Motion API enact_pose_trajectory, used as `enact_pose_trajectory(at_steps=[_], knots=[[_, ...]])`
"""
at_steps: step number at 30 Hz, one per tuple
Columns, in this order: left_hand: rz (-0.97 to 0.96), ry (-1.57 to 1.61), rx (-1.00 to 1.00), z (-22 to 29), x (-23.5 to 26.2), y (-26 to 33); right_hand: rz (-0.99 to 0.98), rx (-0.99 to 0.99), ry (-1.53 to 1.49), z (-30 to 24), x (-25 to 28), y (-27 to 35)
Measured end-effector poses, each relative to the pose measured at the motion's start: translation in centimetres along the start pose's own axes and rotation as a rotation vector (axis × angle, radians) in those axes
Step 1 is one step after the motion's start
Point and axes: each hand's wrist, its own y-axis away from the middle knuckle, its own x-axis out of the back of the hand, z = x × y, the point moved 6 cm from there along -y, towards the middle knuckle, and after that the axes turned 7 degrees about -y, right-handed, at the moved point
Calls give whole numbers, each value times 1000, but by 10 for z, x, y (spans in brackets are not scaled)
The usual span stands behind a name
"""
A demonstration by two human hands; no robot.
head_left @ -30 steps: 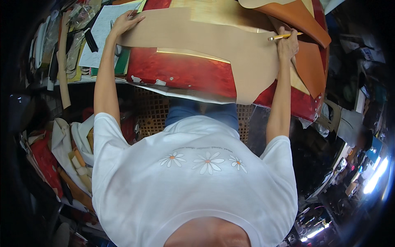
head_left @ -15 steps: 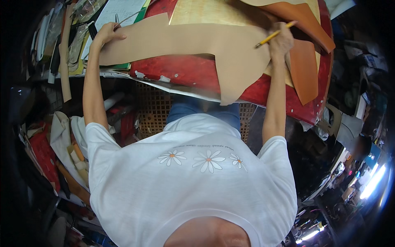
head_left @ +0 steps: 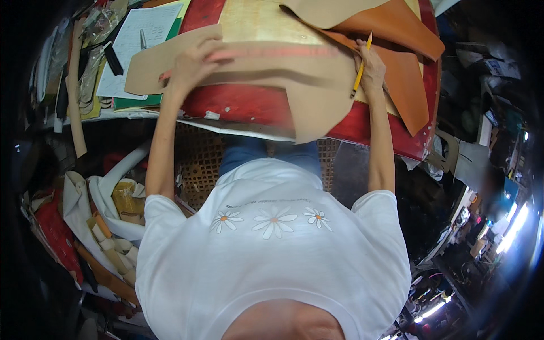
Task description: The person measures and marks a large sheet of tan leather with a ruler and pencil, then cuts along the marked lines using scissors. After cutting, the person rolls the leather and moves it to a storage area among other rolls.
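left hand (head_left: 198, 62) is at eleven o'clock in the head view, lying over the tan sheet (head_left: 317, 107), its fingers pointing toward two o'clock. a blurred pinkish-red strip (head_left: 283, 51) meets those fingers and runs from them toward three o'clock across the sheet; a short reddish end shows on the hand's eight o'clock side. the hand is blurred too, so i cannot tell whether its fingers are closed on the strip.

right hand (head_left: 372, 71), between one and two o'clock, has its fingers closed round a yellow pencil (head_left: 360, 71) that slants from one o'clock down toward seven. the hand is at the sheet's three o'clock edge, near the far end of the strip; whether it touches the strip i cannot tell.

the tan sheet spreads round twelve o'clock on a red table (head_left: 243, 105), one broad flap reaching toward six o'clock over the near edge. orange-brown material (head_left: 407, 90) lies at two o'clock, just beside the right hand. between ten and eleven o'clock are a white paper (head_left: 130, 62) and, on it, a pen (head_left: 143, 39).
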Motion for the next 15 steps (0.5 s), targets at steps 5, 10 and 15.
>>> enact_pose_trajectory(at_steps=[5, 10, 15], knots=[[-65, -144, -39, 24, -29, 22, 38, 42, -85, -2, 40, 31], [-69, -124, -29, 25, -29, 24, 167, 137, 184, -22, 50, -3], [31, -229, -109, 33, -25, 23, 8, 139, 240, -1, 50, -69]])
